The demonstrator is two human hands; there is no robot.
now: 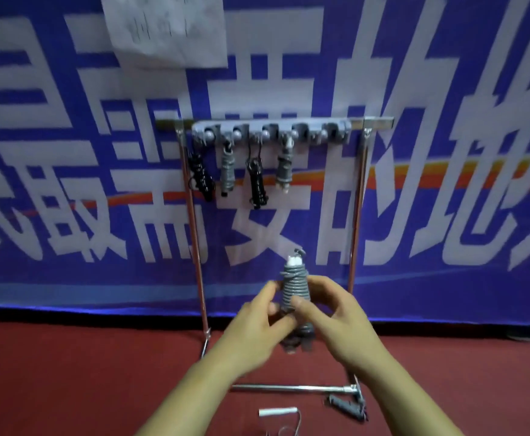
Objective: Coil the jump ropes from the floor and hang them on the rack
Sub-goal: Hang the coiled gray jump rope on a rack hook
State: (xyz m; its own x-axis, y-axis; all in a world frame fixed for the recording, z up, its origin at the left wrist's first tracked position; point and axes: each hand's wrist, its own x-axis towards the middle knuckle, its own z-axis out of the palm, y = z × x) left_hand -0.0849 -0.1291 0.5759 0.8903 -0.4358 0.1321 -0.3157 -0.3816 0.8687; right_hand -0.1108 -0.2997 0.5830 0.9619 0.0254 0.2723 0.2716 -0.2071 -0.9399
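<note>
I hold a coiled grey jump rope (295, 286) upright in front of me, its cord wound tightly round the handles, white tips on top. My left hand (257, 325) grips its lower left side and my right hand (332, 316) pinches it from the right. Behind it stands a metal rack (191, 196) with a grey hook bar (270, 132). Several coiled ropes hang there: a black one (200, 176), a grey one (227, 171), another black one (257, 184) and a grey one (284, 168). The right hooks (331, 132) are bare.
On the red floor lie a loose rope with a white handle (277, 412) and a grey handle (345, 407) by the rack's right foot. The rack's base bar (288, 388) crosses the floor below my hands. A blue banner (446, 215) covers the wall behind.
</note>
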